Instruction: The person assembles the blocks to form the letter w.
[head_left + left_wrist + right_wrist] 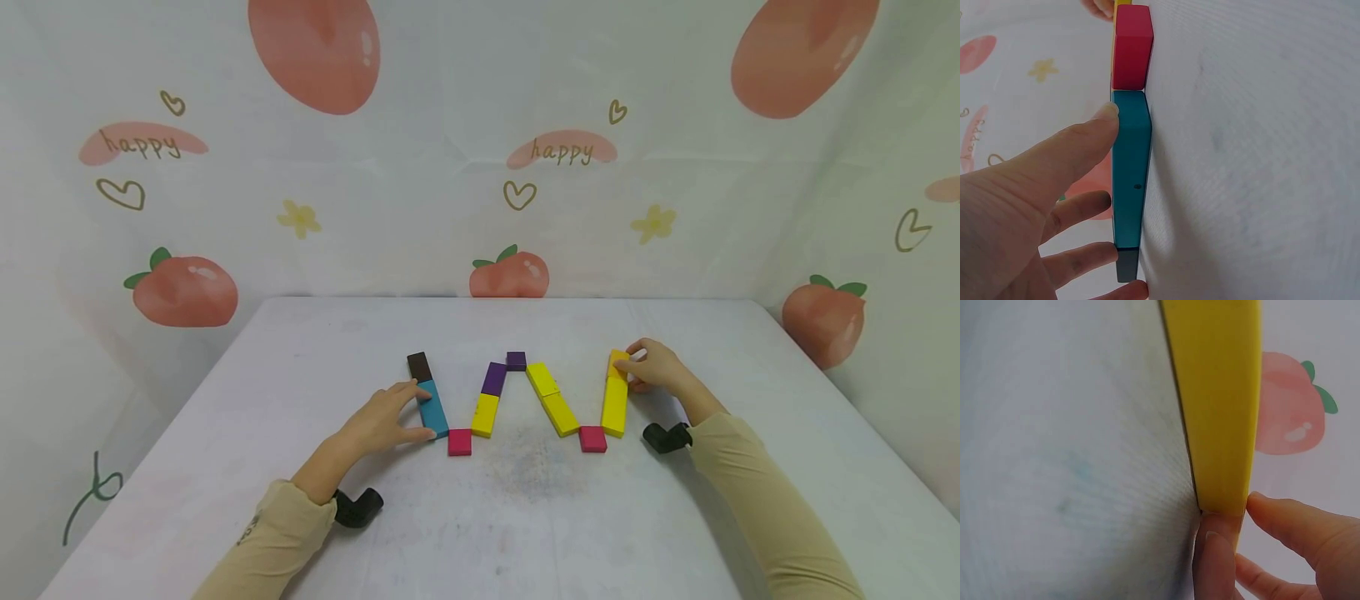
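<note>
Flat blocks form a zigzag like a W on the table. My left hand (381,418) lies over the left stroke, fingers spread and fairly straight. Its thumb touches the near end of the blue block (1130,169), and its fingers reach toward the dark brown block (420,367) beyond. At the far right end, my right hand (654,367) pinches the orange block (617,363) with thumb and fingers. That block meets the end of a long yellow block (1219,412). A finger hides much of the orange block in the right wrist view.
Between the hands lie two red blocks (460,442), two purple blocks (494,379) and several yellow blocks (560,414). Black wrist-worn pieces (360,508) hang below both sleeves. A fruit-printed cloth (420,208) rises behind the white table (480,533).
</note>
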### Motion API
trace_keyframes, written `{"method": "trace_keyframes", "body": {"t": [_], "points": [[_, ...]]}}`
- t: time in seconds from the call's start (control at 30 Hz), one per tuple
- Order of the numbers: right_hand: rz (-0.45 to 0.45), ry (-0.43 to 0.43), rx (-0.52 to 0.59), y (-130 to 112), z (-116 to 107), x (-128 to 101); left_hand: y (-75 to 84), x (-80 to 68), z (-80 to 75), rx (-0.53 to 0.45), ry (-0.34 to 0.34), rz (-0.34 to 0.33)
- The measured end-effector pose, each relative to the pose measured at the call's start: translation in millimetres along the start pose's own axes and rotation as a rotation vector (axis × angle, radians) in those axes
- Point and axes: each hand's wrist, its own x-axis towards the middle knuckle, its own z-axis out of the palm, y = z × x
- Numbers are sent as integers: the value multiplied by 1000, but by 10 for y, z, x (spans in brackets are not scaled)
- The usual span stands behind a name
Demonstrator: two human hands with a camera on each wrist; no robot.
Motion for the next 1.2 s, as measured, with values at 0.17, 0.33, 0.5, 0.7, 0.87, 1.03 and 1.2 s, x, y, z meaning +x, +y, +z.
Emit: {"method": "trace_keyframes", "body": {"t": [0.17,0.33,0.5,0.7,0.87,1.03,1.2], "points": [[-1,5,-3,10,8,15,-5,4,5,-4,2,-2],[17,13,-7,14,16,27,-2,5,0,-7,-2,-13],[19,18,-9,16,23,37,1,3,-5,-7,-7,-20],[19,16,-15,14,26,32,3,3,-6,-11,-12,-28],[12,12,-21,17,25,32,4,2,-4,-9,-13,-30],[2,10,-20,19,18,34,6,1,-5,-7,-10,-28],[-5,3,-13,10,13,22,7,6,-6,-1,-9,-24]]}}
